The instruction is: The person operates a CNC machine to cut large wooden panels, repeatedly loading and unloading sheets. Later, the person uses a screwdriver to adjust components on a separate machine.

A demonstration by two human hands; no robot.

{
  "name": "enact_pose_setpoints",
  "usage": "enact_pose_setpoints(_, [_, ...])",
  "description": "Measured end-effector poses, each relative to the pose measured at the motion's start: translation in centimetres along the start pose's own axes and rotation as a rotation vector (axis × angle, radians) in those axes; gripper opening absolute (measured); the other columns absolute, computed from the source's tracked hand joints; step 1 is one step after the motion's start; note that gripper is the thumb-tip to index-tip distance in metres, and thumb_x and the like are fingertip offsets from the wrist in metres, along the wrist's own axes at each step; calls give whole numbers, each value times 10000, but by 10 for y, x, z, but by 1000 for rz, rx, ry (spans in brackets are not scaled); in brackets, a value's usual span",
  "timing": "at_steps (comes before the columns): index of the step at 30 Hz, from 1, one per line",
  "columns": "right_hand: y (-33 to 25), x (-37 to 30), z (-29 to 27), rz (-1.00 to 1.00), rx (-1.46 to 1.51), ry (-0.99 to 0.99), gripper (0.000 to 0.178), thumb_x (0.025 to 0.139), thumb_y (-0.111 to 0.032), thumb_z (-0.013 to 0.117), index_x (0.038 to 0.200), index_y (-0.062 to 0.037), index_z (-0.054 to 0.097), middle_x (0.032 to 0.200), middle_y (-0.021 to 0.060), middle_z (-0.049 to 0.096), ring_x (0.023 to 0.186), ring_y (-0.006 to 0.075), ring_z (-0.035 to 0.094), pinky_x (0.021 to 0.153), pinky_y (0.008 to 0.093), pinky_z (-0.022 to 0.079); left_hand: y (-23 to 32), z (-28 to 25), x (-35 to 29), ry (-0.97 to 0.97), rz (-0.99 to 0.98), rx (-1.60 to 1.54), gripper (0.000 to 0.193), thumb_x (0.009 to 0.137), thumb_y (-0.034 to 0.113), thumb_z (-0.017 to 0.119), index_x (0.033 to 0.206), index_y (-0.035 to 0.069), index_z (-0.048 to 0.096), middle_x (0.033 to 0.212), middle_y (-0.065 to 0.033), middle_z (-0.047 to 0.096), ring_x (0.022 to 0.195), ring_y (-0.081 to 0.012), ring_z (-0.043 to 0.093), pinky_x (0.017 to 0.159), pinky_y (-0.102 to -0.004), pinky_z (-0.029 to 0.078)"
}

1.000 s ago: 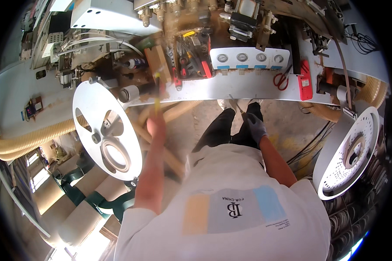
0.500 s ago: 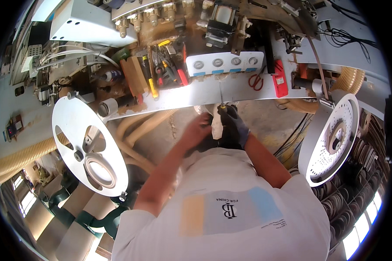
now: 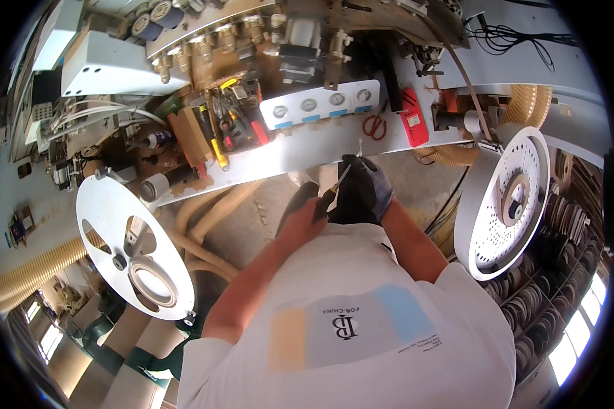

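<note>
My left hand [image 3: 312, 213], at the front of my body, is closed around the dark handle of a screwdriver [image 3: 331, 193]. Its thin shaft slants up and to the right, the tip ending by the fingers of my right hand [image 3: 366, 178]. That hand wears a dark and grey glove and is bent inward just below the bench edge, fingers curled together. A small pale piece [image 3: 360, 146] sticks up past its fingertips; the grip on it is partly hidden. Both hands are over my dark-trousered lap.
Along the bench edge [image 3: 252, 167] lie hand tools [image 3: 226, 123], red scissors [image 3: 374, 127] and a red box [image 3: 413, 117], beside a white gauge panel [image 3: 320, 103]. A white slotted disc [image 3: 102, 204] stands at left, a perforated wheel [image 3: 535, 177] at right. Ribbed hoses [image 3: 215, 208] run below.
The screwdriver has gone from my right hand to my left. The pale, elongated piece between my hands is no longer visible there. My view has shifted, so the bench appears farther left.
</note>
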State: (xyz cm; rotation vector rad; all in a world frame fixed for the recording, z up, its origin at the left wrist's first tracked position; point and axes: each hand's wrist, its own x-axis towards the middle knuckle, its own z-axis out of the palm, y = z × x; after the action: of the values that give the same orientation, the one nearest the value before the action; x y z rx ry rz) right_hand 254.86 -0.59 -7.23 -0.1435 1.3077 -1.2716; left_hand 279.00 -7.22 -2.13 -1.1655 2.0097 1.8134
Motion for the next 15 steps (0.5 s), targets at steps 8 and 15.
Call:
enact_pose_setpoints(8, [15, 6, -157, -171, 977, 597, 310, 1022, -327, 573, 1157, -77, 696, 1145, 52, 675, 1074, 203, 614, 982, 363, 495, 30, 28, 37, -168, 38, 67, 518, 949, 243, 668, 1401, 89, 468, 1188, -203, 670, 1125, -360, 658, 952, -441, 507])
enact_pose_setpoints(15, [45, -17, -274, 432, 479, 673, 330, 1002, -357, 591, 1256, -151, 637, 1186, 17, 675, 1119, 204, 628, 917, 416, 511, 25, 35, 66, 79, -24, -165, 392, 986, 136, 640, 1325, -19, 517, 1033, -63, 661, 918, -129, 629, 805, -295, 522])
